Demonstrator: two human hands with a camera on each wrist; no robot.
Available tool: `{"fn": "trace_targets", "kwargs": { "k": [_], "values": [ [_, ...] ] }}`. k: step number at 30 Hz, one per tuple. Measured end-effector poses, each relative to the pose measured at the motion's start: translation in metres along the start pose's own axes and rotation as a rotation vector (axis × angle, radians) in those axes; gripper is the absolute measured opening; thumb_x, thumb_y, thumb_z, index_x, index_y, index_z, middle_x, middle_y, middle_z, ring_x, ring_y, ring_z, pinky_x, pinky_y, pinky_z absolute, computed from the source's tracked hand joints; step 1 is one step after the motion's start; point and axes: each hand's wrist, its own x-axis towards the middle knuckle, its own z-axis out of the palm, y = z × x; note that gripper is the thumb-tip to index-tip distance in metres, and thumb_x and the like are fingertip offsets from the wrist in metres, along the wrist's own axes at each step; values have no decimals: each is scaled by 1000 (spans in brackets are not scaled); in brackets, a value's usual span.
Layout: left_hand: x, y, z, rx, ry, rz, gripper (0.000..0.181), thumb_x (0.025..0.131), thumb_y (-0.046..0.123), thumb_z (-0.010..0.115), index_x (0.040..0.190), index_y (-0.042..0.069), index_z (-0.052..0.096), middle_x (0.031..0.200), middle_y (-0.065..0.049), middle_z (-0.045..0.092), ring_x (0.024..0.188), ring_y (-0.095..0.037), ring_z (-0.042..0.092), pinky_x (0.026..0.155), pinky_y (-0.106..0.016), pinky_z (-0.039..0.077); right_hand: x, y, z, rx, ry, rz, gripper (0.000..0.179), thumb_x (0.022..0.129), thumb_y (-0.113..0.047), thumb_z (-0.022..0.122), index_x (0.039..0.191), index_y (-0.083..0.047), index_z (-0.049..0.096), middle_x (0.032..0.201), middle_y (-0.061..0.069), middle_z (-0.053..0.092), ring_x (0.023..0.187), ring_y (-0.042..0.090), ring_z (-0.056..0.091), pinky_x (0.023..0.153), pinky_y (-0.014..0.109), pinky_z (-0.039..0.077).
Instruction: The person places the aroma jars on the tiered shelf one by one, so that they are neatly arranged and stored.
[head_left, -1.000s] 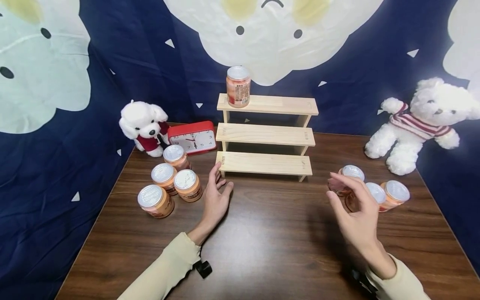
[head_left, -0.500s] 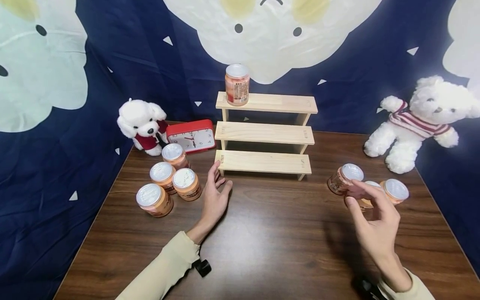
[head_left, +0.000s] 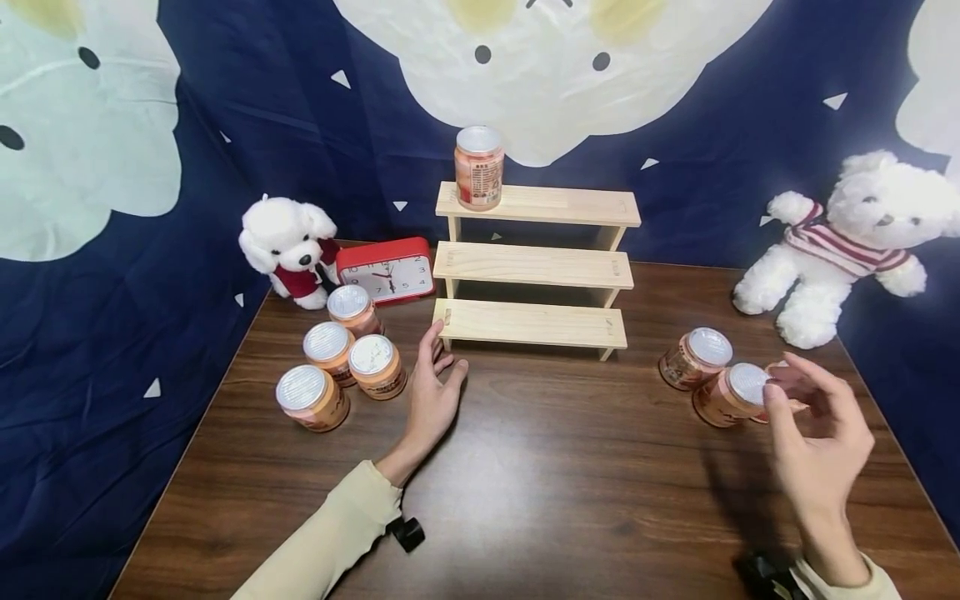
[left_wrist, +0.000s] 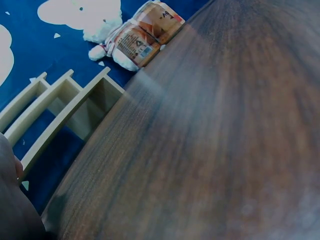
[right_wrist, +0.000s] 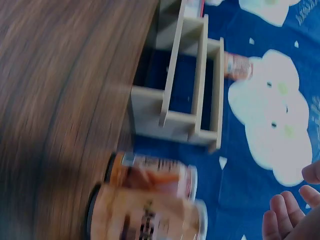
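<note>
In the head view, my left hand (head_left: 435,398) rests on the table by the left end of a three-step wooden shelf (head_left: 529,323), its fingertips at the lowest board. My right hand (head_left: 823,437) is above the table at the right, fingers bent and thumb apart. It partly hides a jar (head_left: 759,416) with an orange label. Whether it touches that jar cannot be told. Two similar silver-lidded jars stand to its left, a nearer jar (head_left: 722,402) and a farther jar (head_left: 686,363). In the right wrist view, nothing shows between the fingers (right_wrist: 283,212) and thumb.
One jar (head_left: 479,171) stands at the left of the top board. Several jars (head_left: 313,400) are grouped on the table's left. A red clock (head_left: 386,271) and a white plush dog (head_left: 288,250) sit behind them. A white teddy bear (head_left: 843,242) leans at the back right.
My right hand has moved rightward over the right-hand jars, uncovering the two left ones and now covering part of the rightmost. My left hand stays at the shelf.
</note>
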Motion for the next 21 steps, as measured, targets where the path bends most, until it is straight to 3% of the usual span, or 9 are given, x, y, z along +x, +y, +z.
{"fn": "trace_targets", "kwargs": {
  "k": [11, 15, 21],
  "values": [
    [2, -15, 1, -11, 5, 10, 71, 99, 1, 68, 166, 11, 47, 169, -15, 50, 148, -33, 53, 114, -36, 57, 8, 17, -28, -13, 108, 34, 34, 90, 18, 71, 123, 24, 70, 101, 3, 79, 91, 11, 71, 83, 16, 57],
    [1, -11, 0, -10, 2, 0, 71, 99, -2, 68, 166, 9, 46, 169, -16, 49, 148, -36, 53, 114, -39, 57, 9, 23, -35, -52, 122, 46, 33, 91, 17, 70, 124, 22, 71, 101, 0, 80, 91, 9, 71, 83, 15, 56],
    [0, 5, -2, -20, -26, -43, 72, 100, -8, 66, 167, 7, 44, 172, -16, 45, 152, -37, 49, 121, -54, 52, 12, 30, -43, -96, 130, 65, 33, 91, 15, 69, 124, 21, 72, 101, -3, 80, 90, 7, 70, 83, 15, 55]
  ]
}}
